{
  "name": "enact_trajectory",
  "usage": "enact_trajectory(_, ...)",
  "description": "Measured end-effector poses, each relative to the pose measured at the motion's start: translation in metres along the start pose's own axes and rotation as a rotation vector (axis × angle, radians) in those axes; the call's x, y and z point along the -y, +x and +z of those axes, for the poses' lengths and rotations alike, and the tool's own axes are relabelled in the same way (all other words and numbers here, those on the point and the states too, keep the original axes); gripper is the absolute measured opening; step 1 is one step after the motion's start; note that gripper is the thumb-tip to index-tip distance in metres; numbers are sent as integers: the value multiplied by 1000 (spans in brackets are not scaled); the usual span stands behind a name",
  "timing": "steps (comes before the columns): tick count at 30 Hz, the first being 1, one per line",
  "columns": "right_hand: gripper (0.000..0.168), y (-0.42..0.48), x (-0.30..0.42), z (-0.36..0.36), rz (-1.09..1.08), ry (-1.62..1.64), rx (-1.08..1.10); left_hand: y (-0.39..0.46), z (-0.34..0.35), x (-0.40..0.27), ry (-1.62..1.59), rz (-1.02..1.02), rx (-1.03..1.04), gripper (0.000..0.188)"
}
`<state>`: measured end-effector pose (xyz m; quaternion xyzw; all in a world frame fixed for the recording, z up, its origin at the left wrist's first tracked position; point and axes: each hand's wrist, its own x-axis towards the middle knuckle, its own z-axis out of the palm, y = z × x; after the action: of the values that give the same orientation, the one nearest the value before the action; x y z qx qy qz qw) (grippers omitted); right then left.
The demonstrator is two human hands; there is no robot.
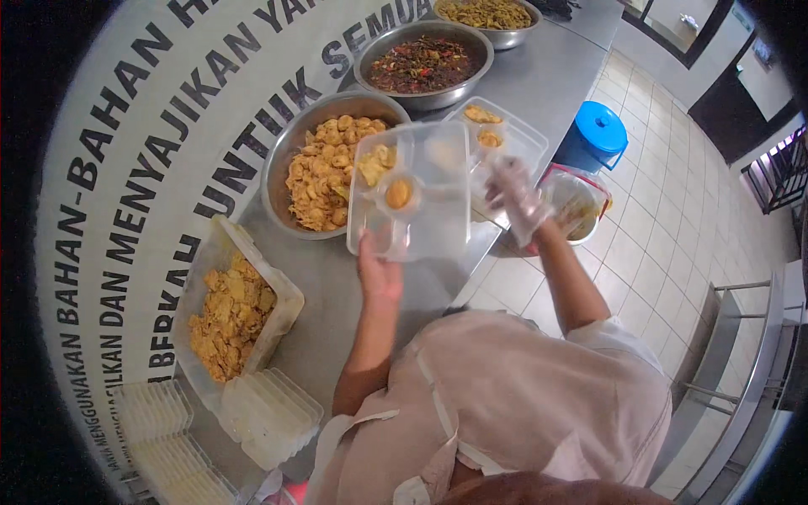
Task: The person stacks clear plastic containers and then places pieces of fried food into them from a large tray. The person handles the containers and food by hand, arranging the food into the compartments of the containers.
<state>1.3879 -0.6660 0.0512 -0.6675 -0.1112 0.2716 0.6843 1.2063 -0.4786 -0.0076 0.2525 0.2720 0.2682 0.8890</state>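
My bare left hand (380, 270) grips the near edge of a translucent plastic compartment tray (435, 218), raised above the table. One corner compartment of that tray holds a yellowish piece of food (377, 164), and a round orange-brown piece (399, 193) sits in its small round cup. To the right is my right hand (514, 192) in a clear plastic glove, blurred, so its grasp is unclear. Beneath and beyond it lies a second compartment tray (527, 129) with similar pieces of food. A steel bowl of round pieces in orange-yellow sauce (325, 167) stands left of the held tray.
Two more steel bowls hold dark food with red bits (423, 66) and yellowish food (489, 14). A plastic tub of coated pieces (233, 315) and stacked trays (271, 413) stand on the steel table (420, 303). A blue lidded bucket (600, 136) and a lined bin (577, 208) are on the floor.
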Motion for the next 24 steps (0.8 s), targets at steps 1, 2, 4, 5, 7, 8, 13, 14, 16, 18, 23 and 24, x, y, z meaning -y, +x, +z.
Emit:
enact_trajectory(1, 47, -12, 1, 12, 29, 35, 65, 3, 10, 15, -30, 78, -17, 50)
enact_trajectory(2, 50, -13, -7, 18, -34, -30, 18, 10, 21, 29, 27, 138, 4, 51)
enact_trajectory(4, 56, -8, -29, 26, -156, -157, -70, 18, 36, 43, 0, 141, 23, 51)
enact_trajectory(5, 55, -3, -30, 20, -191, -103, -27, 21, 41, 46, -15, 145, 30, 51)
enact_trajectory(7, 55, 21, -22, -10, -265, 12, 39, 38, 40, 33, -46, -7, 108, 52)
enact_trajectory(8, 50, 29, -6, -22, -139, -134, 93, 45, 37, 23, -57, -80, 145, 53)
enact_trajectory(13, 44, 173, -30, -108, -824, -1259, -189, 49, 41, 16, 112, 9, 152, 53)
enact_trajectory(14, 44, 183, -23, -100, -743, -1257, -134, 40, 34, 10, 136, 60, 111, 53)
enact_trajectory(16, 44, 192, 2, -73, -575, -1265, -41, 32, 25, 1, 165, 118, 55, 54)
enact_trajectory(18, 47, 210, 4, -52, -277, -1469, 177, 25, 13, -7, 185, 150, 11, 54)
enact_trajectory(23, 36, 228, -36, -39, -529, -1657, 501, -4, -17, -22, 213, 201, -76, 53)
enact_trajectory(24, 35, 229, -36, -36, -705, -1782, 587, -10, -19, -22, 217, 204, -98, 52)
